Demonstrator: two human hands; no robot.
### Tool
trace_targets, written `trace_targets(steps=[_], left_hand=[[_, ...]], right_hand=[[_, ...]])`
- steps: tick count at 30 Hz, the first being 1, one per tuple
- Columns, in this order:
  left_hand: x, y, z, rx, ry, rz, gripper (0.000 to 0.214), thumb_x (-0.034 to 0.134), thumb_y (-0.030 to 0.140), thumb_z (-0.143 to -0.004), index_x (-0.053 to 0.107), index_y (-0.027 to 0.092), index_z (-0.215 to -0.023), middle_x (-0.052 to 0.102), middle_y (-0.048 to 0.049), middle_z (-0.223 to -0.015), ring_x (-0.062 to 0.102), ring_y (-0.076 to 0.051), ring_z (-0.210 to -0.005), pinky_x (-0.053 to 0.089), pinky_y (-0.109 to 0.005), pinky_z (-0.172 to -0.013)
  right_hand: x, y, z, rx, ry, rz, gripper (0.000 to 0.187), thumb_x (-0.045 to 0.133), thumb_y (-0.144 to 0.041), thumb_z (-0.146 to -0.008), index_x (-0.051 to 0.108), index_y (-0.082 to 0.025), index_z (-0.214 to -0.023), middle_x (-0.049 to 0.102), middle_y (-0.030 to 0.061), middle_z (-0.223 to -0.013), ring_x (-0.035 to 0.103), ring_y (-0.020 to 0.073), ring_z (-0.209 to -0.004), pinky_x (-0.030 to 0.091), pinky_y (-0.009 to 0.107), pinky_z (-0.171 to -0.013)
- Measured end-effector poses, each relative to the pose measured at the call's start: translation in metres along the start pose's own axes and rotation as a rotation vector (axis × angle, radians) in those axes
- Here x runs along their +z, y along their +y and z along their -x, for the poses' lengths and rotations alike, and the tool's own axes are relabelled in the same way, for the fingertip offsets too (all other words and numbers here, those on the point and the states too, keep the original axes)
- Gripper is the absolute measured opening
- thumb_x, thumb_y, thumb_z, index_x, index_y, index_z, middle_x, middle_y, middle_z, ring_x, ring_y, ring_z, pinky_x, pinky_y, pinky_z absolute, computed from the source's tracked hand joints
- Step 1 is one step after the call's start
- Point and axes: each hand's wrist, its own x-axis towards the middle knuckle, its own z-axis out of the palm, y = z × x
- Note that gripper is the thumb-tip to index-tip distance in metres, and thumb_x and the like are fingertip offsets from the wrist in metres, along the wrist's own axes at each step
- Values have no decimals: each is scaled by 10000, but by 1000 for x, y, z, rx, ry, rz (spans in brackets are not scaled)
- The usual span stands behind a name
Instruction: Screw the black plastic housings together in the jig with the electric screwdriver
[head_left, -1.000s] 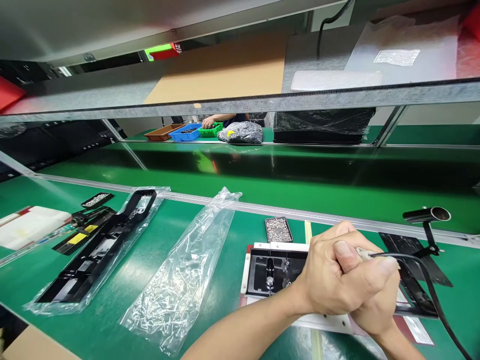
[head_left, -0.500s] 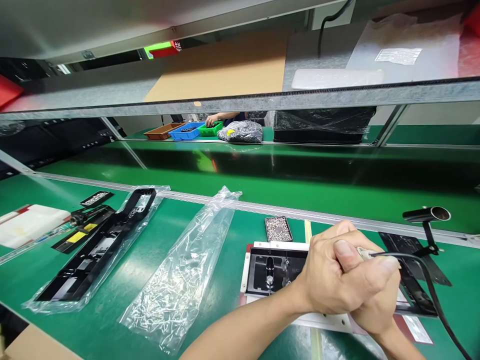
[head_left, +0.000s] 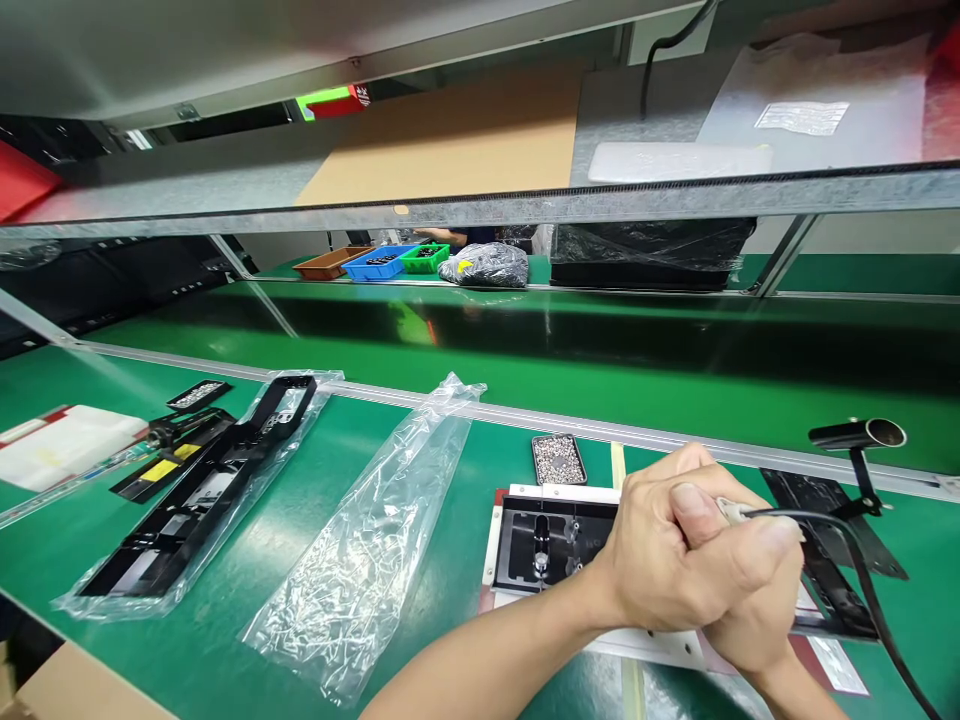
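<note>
My left hand and my right hand are closed together, one over the other, round a corded electric screwdriver. Only its pale cable end shows at the top of my fists; its body and tip are hidden. A black cable runs from it to the lower right. Below my hands lies a black plastic housing in a white frame fixture, partly covered by my left arm. Just behind the fixture sits a small tray of metal screws.
A clear plastic bag and a bagged long black part lie to the left. On the right stands a metal tube holder. A shelf edge crosses above; coloured bins sit across the bench.
My hands keep the same grip and place over the fixture. The view has shifted slightly. Across the bench, another person's hand has drawn back from the green bin.
</note>
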Motion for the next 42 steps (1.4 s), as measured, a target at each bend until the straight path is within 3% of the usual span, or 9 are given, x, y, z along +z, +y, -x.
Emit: trace_targets(steps=[9, 15, 19, 22, 24, 26, 31, 36, 42], left_hand=[[-1, 3, 2, -19, 16, -25, 383, 609, 492, -945, 568, 212, -687, 633, -44, -675, 581, -212, -746, 516, -386, -738], [0, 0, 4, -20, 30, -34, 369, 623, 495, -939, 601, 210, -706, 682, -55, -708, 647, -227, -778, 553, -393, -751], [-1, 0, 7, -33, -5, -22, 342, 636, 480, -962, 704, 192, -791, 768, -83, -853, 688, -238, -867, 587, -390, -819], [-11, 2, 10, -33, -90, 38, 335, 683, 463, -983, 778, 195, -1162, 791, -92, -1148, 722, -249, -1053, 604, -399, -990], [-24, 6, 13, -22, -161, 68, 577, 721, 487, -975, 635, 210, -1474, 708, -117, -1375, 694, -277, -1239, 567, -425, -1120], [-41, 10, 18, -43, -151, 39, 665, 665, 532, -1022, 525, 192, -1576, 638, -148, -1460, 643, -292, -1345, 523, -441, -1181], [-80, 11, 46, -188, 79, -291, 398, 453, 430, -1146, 610, 188, -1421, 681, -120, -1303, 639, -246, -1245, 495, -432, -1130], [-106, -10, 89, -249, 34, -616, 322, 454, 331, -1140, 605, 187, -1385, 675, -131, -1298, 622, -273, -1212, 482, -470, -1064], [-116, -30, 111, -192, 38, -629, 242, 561, 281, -1104, 655, 191, -1308, 693, -121, -1277, 656, -259, -1191, 511, -460, -1060]], right_hand=[[1, -2, -1, -1, 2, -4, 528, 762, -355, -940, 463, -192, -536, 396, -27, -448, 345, 93, -400, 261, 224, -336], [1, -9, -6, 55, -95, -56, 465, 749, -353, -938, 530, -174, -569, 443, 0, -513, 397, 106, -468, 308, 216, -371], [-2, -6, -2, 101, -44, -35, 444, 772, -422, -914, 594, -172, -594, 511, 14, -533, 417, 118, -470, 380, 235, -390], [-3, -2, 4, 161, 27, -56, 464, 835, -439, -851, 556, -183, -583, 491, 3, -530, 419, 120, -453, 351, 239, -361], [-4, 0, 8, 202, 4, -135, 488, 811, -397, -890, 497, -190, -579, 434, -13, -535, 395, 109, -459, 333, 237, -372], [-3, -1, 11, 251, -80, -292, 487, 734, -348, -968, 449, -196, -604, 354, -32, -547, 343, 97, -459, 312, 230, -382], [-2, -4, 9, 349, -179, -487, 522, 630, -367, -1043, 366, -202, -624, 298, -38, -530, 335, 102, -455, 303, 222, -395], [-5, -4, 8, 350, -198, -451, 523, 613, -362, -1056, 354, -200, -631, 323, -33, -527, 353, 107, -466, 330, 227, -410], [1, -13, 5, 340, -137, -422, 575, 619, -383, -1041, 304, -194, -598, 289, -33, -494, 324, 93, -428, 304, 229, -394]])
